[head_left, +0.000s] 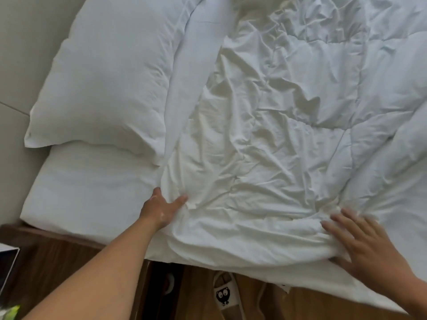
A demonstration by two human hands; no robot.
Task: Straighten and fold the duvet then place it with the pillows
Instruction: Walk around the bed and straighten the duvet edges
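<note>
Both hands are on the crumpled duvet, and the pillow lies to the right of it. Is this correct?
No. The head view shows the pillow left of the duvet; the left hand and right hand do touch it.

duvet (277, 135): creased matt cloth | pillow (104, 77): smooth cloth | floor (312, 306): wood

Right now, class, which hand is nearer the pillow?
The left hand, at the duvet corner beside the pillow; the right hand rests farther along the duvet edge.
</note>
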